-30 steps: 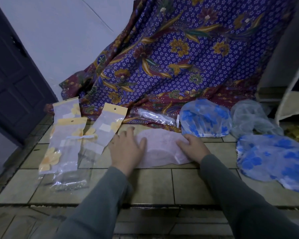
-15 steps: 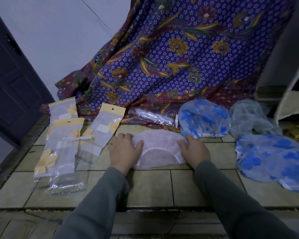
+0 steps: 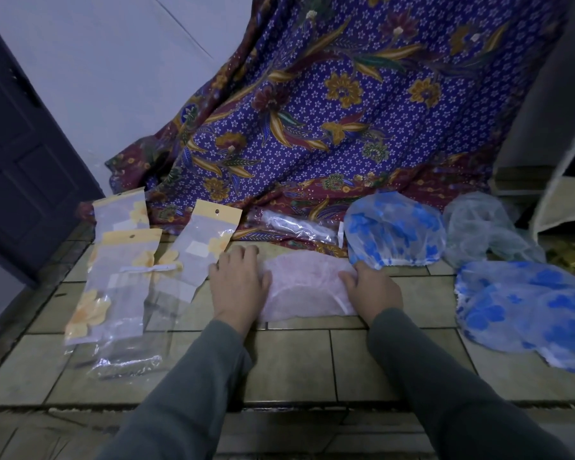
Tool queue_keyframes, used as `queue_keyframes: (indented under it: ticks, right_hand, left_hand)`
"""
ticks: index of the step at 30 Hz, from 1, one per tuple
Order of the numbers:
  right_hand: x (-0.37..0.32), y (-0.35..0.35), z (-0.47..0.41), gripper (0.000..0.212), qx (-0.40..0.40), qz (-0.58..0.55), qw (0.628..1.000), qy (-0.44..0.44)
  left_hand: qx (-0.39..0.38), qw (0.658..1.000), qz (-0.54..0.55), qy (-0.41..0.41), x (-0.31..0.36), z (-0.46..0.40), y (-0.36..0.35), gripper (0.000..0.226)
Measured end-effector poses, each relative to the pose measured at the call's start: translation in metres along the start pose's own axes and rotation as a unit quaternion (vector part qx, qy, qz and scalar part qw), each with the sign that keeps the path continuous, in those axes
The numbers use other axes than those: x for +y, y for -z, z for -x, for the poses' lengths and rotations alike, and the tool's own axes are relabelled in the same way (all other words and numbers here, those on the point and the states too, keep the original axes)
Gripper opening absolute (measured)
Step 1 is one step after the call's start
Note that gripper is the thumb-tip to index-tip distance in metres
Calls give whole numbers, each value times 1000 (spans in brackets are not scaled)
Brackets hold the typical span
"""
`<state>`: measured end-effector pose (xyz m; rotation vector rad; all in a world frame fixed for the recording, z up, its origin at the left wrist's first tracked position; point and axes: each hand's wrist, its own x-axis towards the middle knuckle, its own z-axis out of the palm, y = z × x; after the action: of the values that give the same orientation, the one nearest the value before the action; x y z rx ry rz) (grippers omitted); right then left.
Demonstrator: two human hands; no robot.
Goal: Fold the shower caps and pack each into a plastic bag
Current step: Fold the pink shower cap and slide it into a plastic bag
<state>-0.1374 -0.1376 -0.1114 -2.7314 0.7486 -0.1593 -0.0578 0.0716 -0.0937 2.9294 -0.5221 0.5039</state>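
Head view is showing a pale pink shower cap (image 3: pixel 304 287) lying folded into a half-round on the tiled floor (image 3: pixel 312 366) at the middle of the frame. The left hand (image 3: pixel 238 283) is pressing flat on the cap's left end with its fingers straight and together. The right hand (image 3: pixel 374 288) is resting on the cap's right end, its fingertips curling over and pinching the edge. Grey sleeves (image 3: pixel 445 386) are reaching in from the bottom of the frame.

Left of centre, several clear plastic bags (image 3: pixel 120 283) with yellow header cards and yellow flower prints are lying overlapped on the floor, the nearest one just beside the left hand. Right of centre, a blue-flowered shower cap (image 3: pixel 395 227) is sitting just beyond the right hand, a clear greyish shower cap (image 3: pixel 482 227) is lying to its right, and more blue-flowered caps (image 3: pixel 528 310) are spreading out at the right edge of the frame. A rolled clear packet (image 3: pixel 296 225) is lying above the pink cap, on the hem of a purple batik cloth (image 3: pixel 346 111) that is draping down across the upper middle of the frame. A dark door (image 3: pixel 17 154) is standing at the left edge.
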Motion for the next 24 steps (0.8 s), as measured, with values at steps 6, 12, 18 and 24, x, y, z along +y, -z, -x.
queue_keyframes:
  ticks: [6,12,18,24]
  right_hand:
    - [0,1,-4,48,-3,25,1000,-15]
    - [0,7,1,44,51,36,998,-24]
    - [-31,-1,6,33,192,37,948,251]
    - [-33,-24,-3,58,-119,95,963,223]
  left_hand:
    - [-166,965,56,-195,25,10,-9,58]
    - [-246,953,62,-168,4,9,-28,85]
    - [-271,949,37,-155,13,1,-21,77]
    - [-253,954,75,-146,6,6,-28,78]
